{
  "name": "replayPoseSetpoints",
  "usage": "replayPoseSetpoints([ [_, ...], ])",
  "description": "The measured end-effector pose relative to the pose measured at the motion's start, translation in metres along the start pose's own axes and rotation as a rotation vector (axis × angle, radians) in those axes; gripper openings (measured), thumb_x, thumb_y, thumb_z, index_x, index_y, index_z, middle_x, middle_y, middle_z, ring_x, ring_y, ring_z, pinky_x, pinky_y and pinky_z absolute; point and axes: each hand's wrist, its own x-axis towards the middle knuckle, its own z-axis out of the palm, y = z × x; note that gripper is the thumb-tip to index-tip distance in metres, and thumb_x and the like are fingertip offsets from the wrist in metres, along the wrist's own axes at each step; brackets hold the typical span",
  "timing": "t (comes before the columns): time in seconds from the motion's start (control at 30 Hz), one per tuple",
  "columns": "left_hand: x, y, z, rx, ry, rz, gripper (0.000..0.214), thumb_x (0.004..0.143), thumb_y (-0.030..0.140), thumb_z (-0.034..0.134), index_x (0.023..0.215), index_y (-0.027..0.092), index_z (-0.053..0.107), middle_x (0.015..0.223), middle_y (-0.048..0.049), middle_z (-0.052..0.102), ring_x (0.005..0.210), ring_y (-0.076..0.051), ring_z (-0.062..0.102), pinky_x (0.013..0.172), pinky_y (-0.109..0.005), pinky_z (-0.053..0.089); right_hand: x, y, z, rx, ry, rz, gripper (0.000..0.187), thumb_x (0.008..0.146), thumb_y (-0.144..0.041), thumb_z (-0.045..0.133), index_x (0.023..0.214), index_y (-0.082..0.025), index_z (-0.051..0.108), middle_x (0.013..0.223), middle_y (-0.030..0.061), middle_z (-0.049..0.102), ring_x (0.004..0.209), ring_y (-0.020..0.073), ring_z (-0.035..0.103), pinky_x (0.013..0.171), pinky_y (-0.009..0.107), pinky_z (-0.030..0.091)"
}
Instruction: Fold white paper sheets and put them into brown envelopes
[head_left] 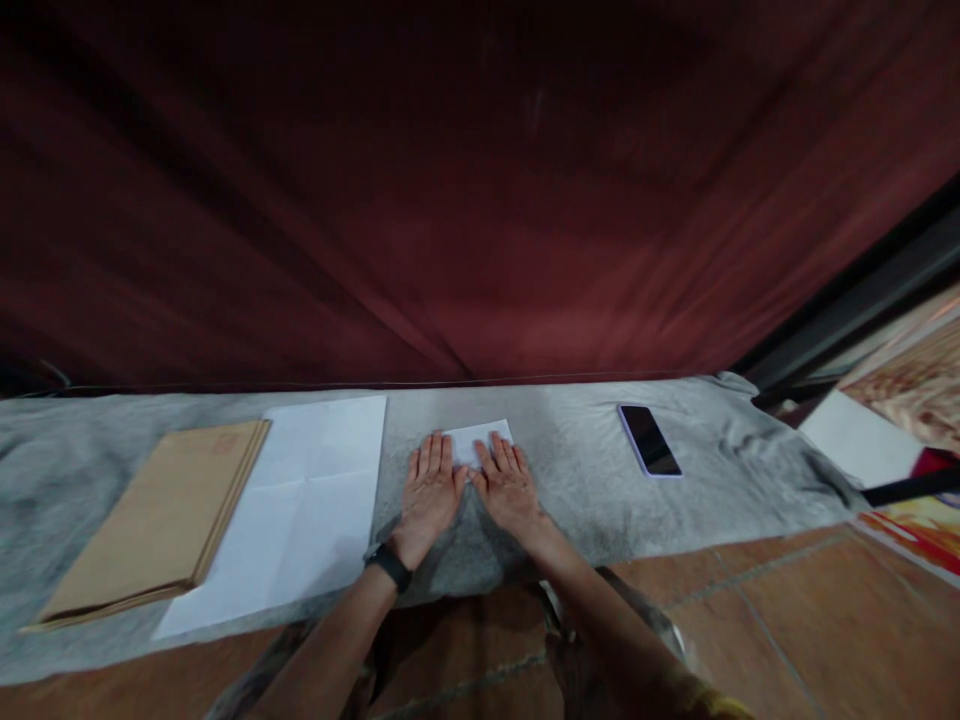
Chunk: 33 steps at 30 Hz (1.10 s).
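Observation:
A small folded white paper (480,437) lies on the grey cloth (577,500) in front of me. My left hand (430,487) rests flat on its left part, fingers stretched out and together. My right hand (507,483) lies flat on its right part, fingers slightly spread. The two hands sit side by side, thumbs almost touching, and cover most of the paper; only its far edge shows. A black band (388,566) is on my left wrist.
A large creased white sheet (300,510) lies to the left, partly under a stack of brown envelopes (161,520). A phone (649,440) lies face up to the right. A dark red curtain (465,200) hangs behind. Tiled floor (750,620) is near me.

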Motion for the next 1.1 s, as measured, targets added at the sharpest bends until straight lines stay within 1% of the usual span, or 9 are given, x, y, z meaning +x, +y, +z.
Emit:
replayPoseSetpoints([
  [0.2, 0.002, -0.003, -0.001, 0.021, -0.003, 0.014, 0.064, 0.102, 0.045, 0.033, 0.155, 0.009, 0.037, 0.161, -0.0194, 0.038, 0.153, -0.03, 0.029, 0.124, -0.05, 0.023, -0.002, 0.014, -0.003, -0.029, 0.0, 0.113, 0.061, 0.104, -0.047, 0.043, 0.157, -0.018, 0.038, 0.164, 0.0146, 0.033, 0.15, 0.0294, 0.034, 0.123, 0.049, 0.025],
  [0.4, 0.003, -0.004, -0.003, 0.059, 0.004, 0.029, 0.067, 0.102, 0.048, 0.033, 0.155, 0.007, 0.037, 0.16, -0.0199, 0.038, 0.152, -0.03, 0.031, 0.124, -0.05, 0.023, -0.008, 0.03, -0.007, -0.061, 0.006, 0.149, 0.055, 0.106, -0.036, 0.037, 0.157, -0.016, 0.038, 0.163, 0.0107, 0.035, 0.149, 0.0286, 0.036, 0.123, 0.047, 0.025],
  [0.5, 0.003, -0.002, -0.002, 0.102, 0.002, 0.021, 0.068, 0.103, 0.049, 0.031, 0.155, 0.006, 0.037, 0.161, -0.0194, 0.037, 0.152, -0.03, 0.031, 0.124, -0.049, 0.023, -0.009, 0.032, -0.009, -0.074, 0.007, 0.167, 0.054, 0.105, -0.031, 0.036, 0.155, -0.013, 0.041, 0.162, 0.011, 0.038, 0.148, 0.0289, 0.037, 0.122, 0.046, 0.025],
  [0.63, 0.002, 0.0, -0.002, 0.123, -0.011, 0.005, 0.068, 0.103, 0.049, 0.031, 0.156, 0.006, 0.035, 0.162, -0.0177, 0.036, 0.153, -0.029, 0.029, 0.125, -0.048, 0.021, -0.006, 0.028, -0.015, -0.062, 0.04, 0.194, 0.055, 0.104, -0.028, 0.039, 0.154, -0.007, 0.041, 0.161, 0.0158, 0.037, 0.148, 0.0311, 0.038, 0.122, 0.048, 0.026],
  [0.7, 0.002, 0.0, -0.003, 0.119, -0.017, 0.003, 0.069, 0.103, 0.048, 0.031, 0.157, 0.006, 0.034, 0.162, -0.0181, 0.036, 0.153, -0.029, 0.029, 0.124, -0.048, 0.022, -0.004, 0.022, -0.017, -0.032, 0.075, 0.148, 0.055, 0.103, -0.026, 0.04, 0.155, -0.007, 0.04, 0.162, 0.0159, 0.035, 0.149, 0.0299, 0.037, 0.122, 0.047, 0.026],
  [0.77, 0.002, 0.0, -0.004, 0.118, -0.024, 0.008, 0.068, 0.103, 0.047, 0.032, 0.157, 0.005, 0.034, 0.162, -0.0185, 0.036, 0.153, -0.03, 0.029, 0.124, -0.049, 0.023, -0.004, 0.013, -0.015, 0.02, 0.089, 0.036, 0.054, 0.104, -0.029, 0.039, 0.156, -0.012, 0.04, 0.164, 0.0122, 0.033, 0.15, 0.0272, 0.036, 0.123, 0.045, 0.028],
  [0.9, 0.002, -0.002, -0.005, 0.121, -0.032, 0.025, 0.065, 0.104, 0.044, 0.032, 0.156, 0.006, 0.037, 0.162, -0.0185, 0.037, 0.152, -0.03, 0.031, 0.123, -0.049, 0.025, -0.009, -0.001, -0.003, 0.098, 0.045, -0.138, 0.053, 0.106, -0.041, 0.04, 0.153, -0.02, 0.045, 0.162, 0.0078, 0.037, 0.149, 0.024, 0.038, 0.123, 0.044, 0.029],
  [0.97, 0.002, -0.002, -0.005, 0.114, -0.026, 0.022, 0.064, 0.103, 0.044, 0.033, 0.156, 0.008, 0.037, 0.162, -0.018, 0.037, 0.152, -0.03, 0.031, 0.123, -0.049, 0.024, -0.012, 0.0, 0.002, 0.096, 0.025, -0.134, 0.053, 0.106, -0.044, 0.04, 0.153, -0.019, 0.046, 0.161, 0.0089, 0.04, 0.149, 0.024, 0.038, 0.124, 0.045, 0.027],
  [1.1, 0.002, -0.003, -0.002, 0.089, -0.021, 0.019, 0.065, 0.103, 0.046, 0.033, 0.156, 0.008, 0.036, 0.162, -0.0183, 0.037, 0.153, -0.03, 0.03, 0.124, -0.049, 0.023, -0.014, 0.015, 0.004, 0.055, 0.006, -0.042, 0.057, 0.106, -0.043, 0.039, 0.155, -0.014, 0.041, 0.162, 0.0121, 0.037, 0.15, 0.0264, 0.037, 0.124, 0.046, 0.026],
])
